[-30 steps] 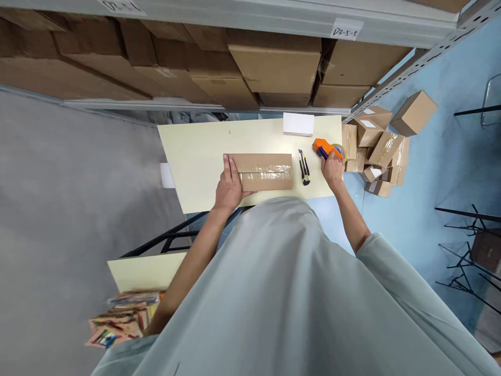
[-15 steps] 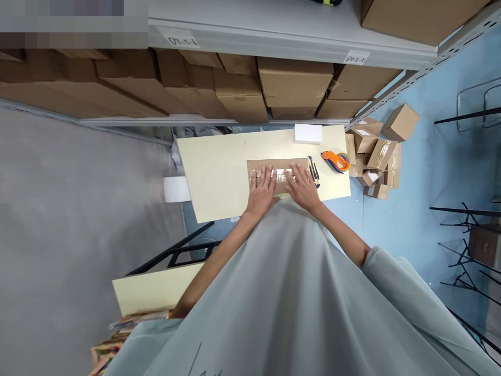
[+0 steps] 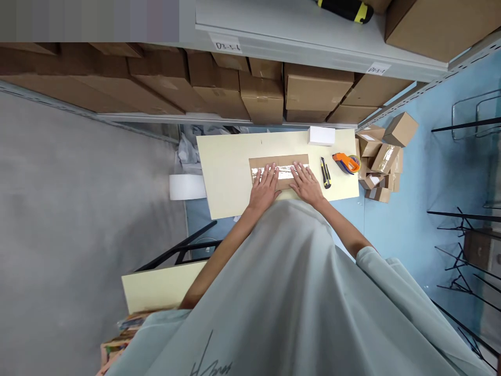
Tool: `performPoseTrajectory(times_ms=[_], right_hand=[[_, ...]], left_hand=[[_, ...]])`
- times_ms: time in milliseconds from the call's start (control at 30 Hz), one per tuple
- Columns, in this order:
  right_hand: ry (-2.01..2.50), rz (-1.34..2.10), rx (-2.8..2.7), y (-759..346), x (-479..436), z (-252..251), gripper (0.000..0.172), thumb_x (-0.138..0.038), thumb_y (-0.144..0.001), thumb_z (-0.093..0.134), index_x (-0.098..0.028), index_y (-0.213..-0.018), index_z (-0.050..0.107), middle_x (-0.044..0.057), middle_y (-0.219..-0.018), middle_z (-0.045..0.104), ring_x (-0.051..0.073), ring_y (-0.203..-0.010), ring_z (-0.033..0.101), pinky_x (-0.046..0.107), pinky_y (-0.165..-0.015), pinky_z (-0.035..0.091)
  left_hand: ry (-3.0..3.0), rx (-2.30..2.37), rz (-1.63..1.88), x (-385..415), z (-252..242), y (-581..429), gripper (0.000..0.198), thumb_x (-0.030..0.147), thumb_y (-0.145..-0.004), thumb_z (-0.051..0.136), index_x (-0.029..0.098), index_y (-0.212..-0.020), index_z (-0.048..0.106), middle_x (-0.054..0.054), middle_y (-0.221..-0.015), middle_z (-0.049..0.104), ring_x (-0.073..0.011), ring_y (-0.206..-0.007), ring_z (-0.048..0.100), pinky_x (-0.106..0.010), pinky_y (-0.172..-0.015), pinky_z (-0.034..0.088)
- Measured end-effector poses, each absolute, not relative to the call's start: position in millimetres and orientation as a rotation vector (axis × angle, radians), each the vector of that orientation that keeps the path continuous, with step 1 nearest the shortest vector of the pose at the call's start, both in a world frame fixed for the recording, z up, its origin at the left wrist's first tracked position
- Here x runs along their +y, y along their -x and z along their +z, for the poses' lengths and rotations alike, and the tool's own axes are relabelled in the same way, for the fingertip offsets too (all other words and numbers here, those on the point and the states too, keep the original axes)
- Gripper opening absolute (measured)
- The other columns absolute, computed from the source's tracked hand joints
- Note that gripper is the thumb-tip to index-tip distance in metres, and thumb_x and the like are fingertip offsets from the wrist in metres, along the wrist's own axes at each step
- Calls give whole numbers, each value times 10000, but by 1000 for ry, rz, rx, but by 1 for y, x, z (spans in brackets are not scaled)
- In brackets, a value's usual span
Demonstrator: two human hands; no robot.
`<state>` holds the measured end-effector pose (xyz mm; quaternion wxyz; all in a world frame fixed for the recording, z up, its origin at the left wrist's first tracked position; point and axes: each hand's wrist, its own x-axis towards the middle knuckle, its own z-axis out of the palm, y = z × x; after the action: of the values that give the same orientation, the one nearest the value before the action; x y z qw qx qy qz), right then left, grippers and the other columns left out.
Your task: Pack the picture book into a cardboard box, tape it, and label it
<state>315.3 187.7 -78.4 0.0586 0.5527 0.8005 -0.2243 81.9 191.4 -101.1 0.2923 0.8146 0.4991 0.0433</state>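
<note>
A brown cardboard box point(image 3: 278, 160) lies on the cream table point(image 3: 227, 177) before me, with a strip of shiny clear tape point(image 3: 285, 172) along its top. My left hand point(image 3: 265, 188) rests flat on the box's left part, fingers stretched out over the tape. On its right part lies my right hand point(image 3: 306, 185), also flat with the fingers apart. Just right of that hand is a black and yellow utility knife point(image 3: 325, 173). Farther right, an orange and blue tape dispenser point(image 3: 346, 163) sits near the table's edge.
A white box point(image 3: 321, 136) stands at the table's back edge. Shelves with cardboard boxes point(image 3: 319, 86) rise behind it. Several small cartons point(image 3: 385, 156) are piled to the right of the table. A white roll point(image 3: 187, 187) is off the left edge.
Both hands stay flat on the box, which has shifted slightly left on the table. More space now shows between the box and the utility knife. My view has shifted a little.
</note>
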Motion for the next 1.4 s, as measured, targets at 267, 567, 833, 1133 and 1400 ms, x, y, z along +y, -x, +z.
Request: performPoseTrajectory(times_ms=[267, 567, 833, 1133, 1400], right_hand=[[-1890, -632, 2343, -330, 176, -67, 737, -456, -1198, 308, -78, -1828, 245, 168, -1900, 224, 309, -1801, 176, 545, -1467, 179], [-1475, -730, 2527, -286, 201, -78, 743, -457, -1203, 290, -30, -1811, 266, 157, -1907, 193, 292, -1803, 164, 493, -1482, 128], [-1721, -652, 2409, -317, 187, -80, 741, -485, -1210, 301, -52, -1812, 284, 164, -1909, 178, 320, -1802, 162, 528, -1479, 117], [-1695, -820, 2527, -323, 192, -99, 715, -474, -1205, 322, -102, -1815, 312, 121, -1900, 247, 303, -1796, 198, 547, -1485, 123], [-2244, -1247, 2299, -349, 183, -110, 937, -739, -1154, 260, -133, -1855, 117, 148, -1932, 129, 297, -1813, 104, 572, -1469, 189]], left_hand=[[-1990, 1493, 334, 196, -106, -74, 972, 660, -1121, 491, 46, -1823, 218, -282, -1895, 109, -375, -1804, 21, -631, -1444, 84], [-1889, 1689, 368, 220, -112, -93, 864, 660, -1153, 342, 91, -1802, 347, -219, -1907, 170, -384, -1806, 25, -663, -1439, -27], [-1809, 1801, 370, 208, -112, -83, 896, 616, -1160, 345, 31, -1824, 204, -267, -1903, 40, -399, -1799, -63, -705, -1426, 7], [-1884, 1567, 310, 206, -109, -82, 818, 579, -1158, 296, 121, -1834, 249, -161, -1917, 178, -336, -1810, 48, -605, -1459, -46], [-1290, 1796, 452, 189, -126, -38, 983, 740, -1104, 346, 84, -1825, 223, -231, -1903, 206, -369, -1796, 163, -578, -1462, 113]])
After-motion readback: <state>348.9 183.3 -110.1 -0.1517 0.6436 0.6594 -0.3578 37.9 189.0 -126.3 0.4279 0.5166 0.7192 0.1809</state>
